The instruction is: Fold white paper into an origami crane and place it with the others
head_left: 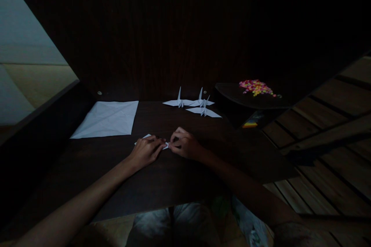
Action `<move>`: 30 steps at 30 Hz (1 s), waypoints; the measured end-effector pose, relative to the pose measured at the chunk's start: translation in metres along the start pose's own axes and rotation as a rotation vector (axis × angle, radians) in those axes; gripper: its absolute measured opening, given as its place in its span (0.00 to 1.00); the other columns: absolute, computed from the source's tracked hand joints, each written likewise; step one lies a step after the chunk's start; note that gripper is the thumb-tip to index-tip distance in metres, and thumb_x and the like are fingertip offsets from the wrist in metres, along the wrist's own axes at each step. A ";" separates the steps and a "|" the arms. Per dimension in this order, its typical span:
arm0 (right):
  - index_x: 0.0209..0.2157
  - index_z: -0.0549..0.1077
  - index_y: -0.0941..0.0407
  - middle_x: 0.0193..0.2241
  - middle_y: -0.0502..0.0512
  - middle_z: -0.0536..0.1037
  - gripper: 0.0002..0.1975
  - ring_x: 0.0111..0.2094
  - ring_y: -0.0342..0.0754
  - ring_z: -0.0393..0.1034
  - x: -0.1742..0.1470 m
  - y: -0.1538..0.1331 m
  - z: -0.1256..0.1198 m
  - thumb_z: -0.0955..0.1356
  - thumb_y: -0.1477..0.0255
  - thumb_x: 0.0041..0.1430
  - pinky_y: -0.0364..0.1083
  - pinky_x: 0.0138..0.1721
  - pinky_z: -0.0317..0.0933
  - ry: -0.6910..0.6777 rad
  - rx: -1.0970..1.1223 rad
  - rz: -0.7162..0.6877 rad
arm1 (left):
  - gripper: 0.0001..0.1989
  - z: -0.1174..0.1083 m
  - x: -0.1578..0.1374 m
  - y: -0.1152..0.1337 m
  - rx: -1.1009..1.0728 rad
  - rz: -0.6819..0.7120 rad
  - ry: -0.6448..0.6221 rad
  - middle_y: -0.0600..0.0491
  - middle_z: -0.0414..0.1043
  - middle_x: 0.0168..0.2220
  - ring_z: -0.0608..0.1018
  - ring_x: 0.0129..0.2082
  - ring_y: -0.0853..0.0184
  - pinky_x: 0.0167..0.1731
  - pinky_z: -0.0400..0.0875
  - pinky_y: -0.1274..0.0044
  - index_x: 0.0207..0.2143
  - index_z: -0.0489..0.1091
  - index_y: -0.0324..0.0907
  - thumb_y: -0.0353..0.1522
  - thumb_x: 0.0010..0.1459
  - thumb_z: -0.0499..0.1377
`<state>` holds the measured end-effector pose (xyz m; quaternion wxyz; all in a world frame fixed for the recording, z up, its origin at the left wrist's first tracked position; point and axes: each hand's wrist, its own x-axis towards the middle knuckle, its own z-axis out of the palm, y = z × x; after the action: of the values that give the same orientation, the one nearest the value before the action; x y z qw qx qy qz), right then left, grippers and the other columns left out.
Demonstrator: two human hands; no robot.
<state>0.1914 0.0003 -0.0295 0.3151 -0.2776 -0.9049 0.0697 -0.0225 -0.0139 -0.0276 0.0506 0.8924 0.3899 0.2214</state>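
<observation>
A small folded white paper (147, 136) lies on the dark desk, mostly covered by my fingers. My left hand (148, 148) rests over it, fingers bent and pressing it down. The thumb and forefinger of my right hand (184, 144) pinch its right tip close to the left fingertips. Beyond my hands stand three white origami cranes: one crane (180, 103) on the left, another crane (200, 102) beside it, and a nearer crane (203, 112). A creased white paper sheet (108, 119) lies flat to the left.
A dark panel (162, 38) rises behind the desk (139, 185). On a curved shelf (232, 93) at the right sits a heap of small colourful pieces (256, 87). A yellow-edged item (250, 125) is under that shelf. Wooden slats (342, 162) show further right.
</observation>
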 end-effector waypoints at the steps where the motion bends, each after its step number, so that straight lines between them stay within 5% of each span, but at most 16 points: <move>1: 0.23 0.76 0.56 0.30 0.54 0.75 0.11 0.34 0.46 0.63 0.000 -0.001 0.000 0.67 0.72 0.58 0.45 0.34 0.60 0.003 -0.028 -0.020 | 0.12 0.001 0.000 0.000 0.019 0.001 0.003 0.48 0.76 0.33 0.78 0.32 0.64 0.31 0.72 0.75 0.40 0.74 0.40 0.34 0.63 0.51; 9: 0.32 0.74 0.60 0.32 0.56 0.74 0.08 0.36 0.49 0.62 0.002 -0.010 -0.004 0.63 0.73 0.62 0.48 0.33 0.54 -0.098 -0.333 -0.223 | 0.14 -0.002 -0.002 0.003 0.051 0.054 0.028 0.48 0.78 0.34 0.79 0.32 0.66 0.31 0.73 0.77 0.39 0.74 0.41 0.35 0.64 0.49; 20: 0.36 0.72 0.60 0.35 0.59 0.73 0.07 0.40 0.51 0.62 0.004 -0.023 -0.005 0.62 0.75 0.61 0.50 0.35 0.55 -0.223 -0.340 -0.137 | 0.17 -0.013 -0.004 -0.003 0.056 0.235 -0.082 0.47 0.77 0.45 0.79 0.44 0.61 0.45 0.74 0.68 0.46 0.73 0.43 0.27 0.56 0.52; 25: 0.29 0.74 0.59 0.38 0.59 0.74 0.10 0.40 0.51 0.63 0.003 -0.018 -0.013 0.64 0.71 0.59 0.50 0.35 0.57 -0.157 -0.253 -0.176 | 0.18 -0.015 -0.004 -0.002 -0.010 0.229 -0.123 0.46 0.75 0.48 0.77 0.49 0.60 0.50 0.71 0.66 0.47 0.73 0.41 0.28 0.56 0.53; 30: 0.24 0.75 0.56 0.38 0.57 0.73 0.09 0.40 0.50 0.64 0.000 -0.003 -0.023 0.66 0.72 0.56 0.50 0.39 0.61 0.057 -0.068 -0.004 | 0.23 -0.014 0.000 -0.004 -0.075 0.318 -0.140 0.48 0.71 0.53 0.68 0.58 0.61 0.61 0.53 0.56 0.54 0.67 0.43 0.23 0.57 0.50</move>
<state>0.2045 -0.0034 -0.0106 0.3315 -0.2883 -0.8978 0.0304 -0.0315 -0.0119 -0.0159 0.0752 0.9535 0.2308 0.1785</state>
